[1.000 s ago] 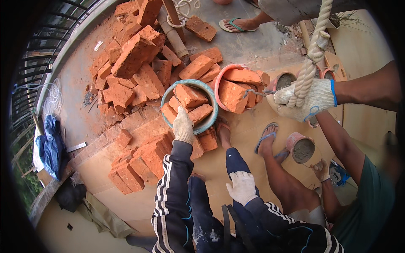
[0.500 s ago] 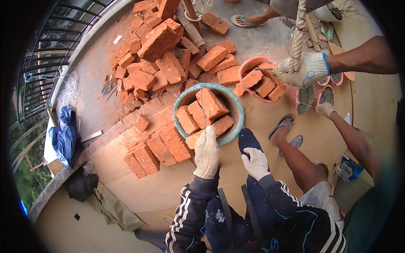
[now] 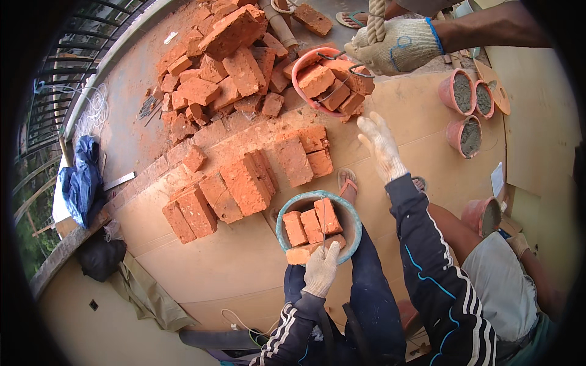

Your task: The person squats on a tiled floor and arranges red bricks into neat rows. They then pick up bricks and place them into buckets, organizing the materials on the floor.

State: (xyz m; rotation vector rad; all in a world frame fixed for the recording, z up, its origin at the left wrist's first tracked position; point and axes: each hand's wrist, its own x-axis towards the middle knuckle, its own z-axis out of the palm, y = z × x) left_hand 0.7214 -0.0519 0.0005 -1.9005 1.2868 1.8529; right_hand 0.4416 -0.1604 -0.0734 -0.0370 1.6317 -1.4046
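Observation:
My gloved left hand (image 3: 321, 269) is closed on the thin wire handle of a teal bucket (image 3: 283, 224) that holds several red bricks (image 3: 312, 224), close in front of my knees. My gloved right hand (image 3: 381, 144) is stretched forward with fingers spread and holds nothing. It points toward an orange bucket (image 3: 298, 76) full of bricks. Another person's gloved hand (image 3: 395, 46) grips a thick rope (image 3: 376, 12) just above that orange bucket.
A big pile of red bricks (image 3: 226, 61) lies at the back left, with more bricks (image 3: 244, 180) on the tan boards. Three small pots of grey mortar (image 3: 463, 110) stand at right. A second person crouches at lower right. A railing (image 3: 73, 49) and blue cloth (image 3: 82, 180) line the left edge.
The teal bucket has come closer to my knees, with my left hand on its handle. My right hand left my knee and reached forward, open. The other person's hand stayed on the rope.

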